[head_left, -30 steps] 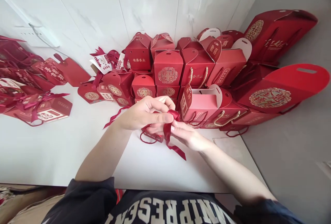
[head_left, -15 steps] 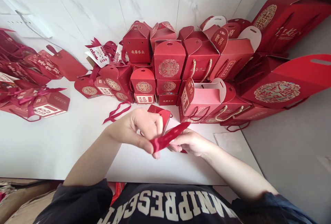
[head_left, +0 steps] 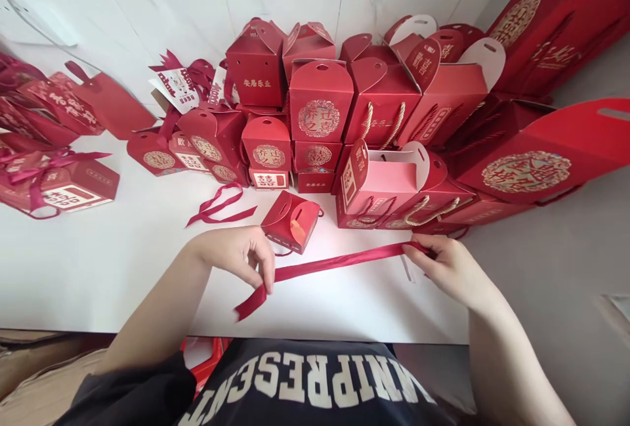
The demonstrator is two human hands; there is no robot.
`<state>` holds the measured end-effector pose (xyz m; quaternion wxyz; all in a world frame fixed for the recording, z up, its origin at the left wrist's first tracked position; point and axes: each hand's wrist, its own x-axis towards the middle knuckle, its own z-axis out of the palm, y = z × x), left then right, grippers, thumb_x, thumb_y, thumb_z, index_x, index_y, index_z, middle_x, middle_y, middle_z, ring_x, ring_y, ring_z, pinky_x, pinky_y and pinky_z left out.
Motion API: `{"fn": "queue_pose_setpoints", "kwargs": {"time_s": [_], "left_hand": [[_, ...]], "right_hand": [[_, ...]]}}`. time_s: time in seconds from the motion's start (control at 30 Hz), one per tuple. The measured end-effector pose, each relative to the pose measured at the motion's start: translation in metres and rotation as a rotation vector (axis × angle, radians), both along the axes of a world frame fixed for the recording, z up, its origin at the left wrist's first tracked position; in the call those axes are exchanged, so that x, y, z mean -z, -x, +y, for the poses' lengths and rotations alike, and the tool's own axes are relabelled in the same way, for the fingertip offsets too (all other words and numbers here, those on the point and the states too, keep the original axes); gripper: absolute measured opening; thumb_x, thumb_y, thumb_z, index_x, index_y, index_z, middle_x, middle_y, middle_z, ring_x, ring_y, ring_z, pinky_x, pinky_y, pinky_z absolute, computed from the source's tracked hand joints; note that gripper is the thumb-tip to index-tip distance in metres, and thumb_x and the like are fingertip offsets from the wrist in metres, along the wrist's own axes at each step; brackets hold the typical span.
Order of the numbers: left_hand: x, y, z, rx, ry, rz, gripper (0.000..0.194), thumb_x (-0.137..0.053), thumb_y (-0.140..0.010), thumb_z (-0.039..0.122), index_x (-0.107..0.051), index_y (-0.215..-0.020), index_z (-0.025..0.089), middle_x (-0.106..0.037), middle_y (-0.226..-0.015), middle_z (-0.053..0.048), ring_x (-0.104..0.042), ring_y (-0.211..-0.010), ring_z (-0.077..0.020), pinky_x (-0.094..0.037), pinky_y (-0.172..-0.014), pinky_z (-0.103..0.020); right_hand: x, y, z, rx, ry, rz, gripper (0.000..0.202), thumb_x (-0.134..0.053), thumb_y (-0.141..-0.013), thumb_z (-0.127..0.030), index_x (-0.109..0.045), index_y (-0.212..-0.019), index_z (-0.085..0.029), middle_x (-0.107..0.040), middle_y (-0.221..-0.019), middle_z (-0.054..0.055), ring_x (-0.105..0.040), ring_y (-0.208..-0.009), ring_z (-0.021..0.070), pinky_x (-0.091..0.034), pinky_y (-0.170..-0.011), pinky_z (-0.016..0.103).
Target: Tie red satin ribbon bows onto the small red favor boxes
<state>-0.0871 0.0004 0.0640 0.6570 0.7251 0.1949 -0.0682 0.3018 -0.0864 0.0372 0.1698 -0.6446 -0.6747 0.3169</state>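
Observation:
A dark red ribbon (head_left: pixel 339 260) is stretched between my two hands above the white table. My left hand (head_left: pixel 246 256) pinches it near one end, and a short tail hangs below the fingers. On the other side my right hand (head_left: pixel 440 262) is closed on the ribbon, bunching it between thumb and fingers. Just beyond my left hand sits a small red gift box (head_left: pixel 291 219) with a closed top, slots and an orange spot on it. Another length of ribbon (head_left: pixel 219 209) lies loosely looped on the table to the left of that box.
Stacked red gift boxes (head_left: pixel 319 101) line the back wall, some with rope handles. Large red boxes (head_left: pixel 529 157) crowd the right side. To the left lie a ribbon-tied box (head_left: pixel 81 183) and red bags (head_left: pixel 105 101). The white table's (head_left: pixel 162 268) front edge is close to my body.
My hands have moved apart, the right one outward to the right, pulling the ribbon into a long straight span. The small box behind them has come into fuller view.

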Motion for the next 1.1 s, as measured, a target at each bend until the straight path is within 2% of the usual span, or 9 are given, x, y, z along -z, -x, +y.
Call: {"fn": "queue_pose_setpoints", "kwargs": {"time_s": [0.1, 0.17, 0.23, 0.33, 0.53, 0.67, 0.8, 0.97, 1.1], "left_hand": [[0.000, -0.004, -0.001, 0.027, -0.018, -0.084, 0.021, -0.070, -0.077, 0.015, -0.078, -0.097, 0.019, -0.075, -0.100, -0.012, -0.072, -0.086, -0.0220, -0.059, -0.075, -0.026], [-0.002, -0.008, -0.002, 0.012, 0.005, -0.094, 0.028, -0.068, -0.079, 0.014, -0.074, -0.106, 0.018, -0.072, -0.107, -0.013, -0.071, -0.093, -0.0226, -0.058, -0.080, -0.027], [-0.003, -0.015, -0.002, -0.007, 0.049, -0.094, 0.031, -0.066, -0.083, 0.016, -0.068, -0.113, 0.018, -0.071, -0.111, -0.014, -0.070, -0.100, -0.0229, -0.057, -0.081, -0.028], [0.001, -0.028, -0.001, 0.017, 0.181, -0.109, 0.036, -0.065, -0.086, 0.022, -0.059, -0.122, 0.020, -0.073, -0.107, -0.013, -0.071, -0.098, -0.0217, -0.057, -0.076, -0.027], [0.014, -0.048, 0.001, -0.108, 0.241, -0.157, 0.019, -0.070, -0.084, 0.028, -0.067, -0.099, 0.018, -0.075, -0.094, -0.007, -0.072, -0.089, -0.0207, -0.058, -0.080, -0.030], [0.010, -0.050, -0.010, -0.173, 0.203, -0.177, 0.018, -0.070, -0.083, 0.029, -0.066, -0.096, 0.016, -0.074, -0.093, -0.009, -0.072, -0.086, -0.0210, -0.058, -0.079, -0.032], [-0.003, -0.044, -0.023, -0.293, 0.112, -0.145, 0.015, -0.067, -0.087, 0.027, -0.064, -0.095, 0.015, -0.073, -0.086, -0.009, -0.072, -0.077, -0.0188, -0.058, -0.076, -0.032], [-0.020, -0.041, -0.033, -0.277, 0.084, -0.091, 0.021, -0.073, -0.079, 0.021, -0.066, -0.098, 0.015, -0.072, -0.089, -0.009, -0.070, -0.067, -0.0153, -0.057, -0.061, -0.026], [-0.024, -0.040, -0.037, -0.475, 0.060, 0.019, 0.038, -0.078, -0.073, 0.025, -0.063, -0.107, 0.019, -0.071, -0.100, -0.008, -0.069, -0.064, -0.0136, -0.053, -0.052, -0.022]], "right_hand": [[0.004, 0.003, -0.007, -0.039, -0.083, -0.420, 0.021, -0.053, -0.090, -0.034, -0.062, -0.077, -0.019, -0.065, -0.070, 0.005, -0.061, -0.065, 0.0225, -0.044, -0.059, 0.032], [-0.002, 0.016, -0.008, -0.099, -0.205, -0.491, 0.018, -0.055, -0.090, -0.029, -0.067, -0.095, -0.017, -0.070, -0.091, 0.012, -0.066, -0.085, 0.0306, -0.050, -0.073, 0.041], [-0.014, 0.037, -0.007, -0.248, -0.355, -0.303, 0.022, -0.049, -0.095, -0.023, -0.066, -0.107, -0.017, -0.068, -0.110, 0.013, -0.063, -0.105, 0.0296, -0.049, -0.091, 0.044], [-0.034, 0.078, 0.001, -0.618, -0.417, 0.129, 0.028, -0.041, -0.100, -0.018, -0.063, -0.115, -0.023, -0.060, -0.128, 0.008, -0.055, -0.120, 0.0191, -0.047, -0.099, 0.033], [-0.041, 0.128, 0.026, -0.825, -0.490, 0.152, 0.020, -0.063, -0.090, -0.029, -0.061, -0.108, -0.020, -0.045, -0.145, 0.012, -0.035, -0.139, 0.0283, -0.030, -0.115, 0.049], [-0.027, 0.131, 0.032, -0.757, -0.360, 0.338, 0.039, -0.067, -0.088, -0.033, -0.049, -0.120, -0.020, -0.041, -0.148, 0.016, -0.037, -0.139, 0.0286, -0.036, -0.111, 0.048], [-0.001, 0.138, 0.024, -0.463, -0.062, 0.786, 0.025, -0.045, -0.101, -0.039, -0.042, -0.119, -0.022, -0.062, -0.106, 0.008, -0.062, -0.099, 0.0186, -0.049, -0.090, 0.036], [0.024, 0.146, 0.016, -0.431, 0.239, 1.088, 0.024, -0.042, -0.101, -0.044, -0.049, -0.102, -0.021, -0.059, -0.083, 0.000, -0.054, -0.071, 0.0126, -0.045, -0.068, 0.028], [0.019, 0.124, 0.013, -0.334, 0.163, 1.090, 0.025, -0.057, -0.096, -0.033, -0.046, -0.117, -0.025, -0.045, -0.063, -0.008, -0.043, -0.056, 0.0095, -0.037, -0.058, 0.024]]}}
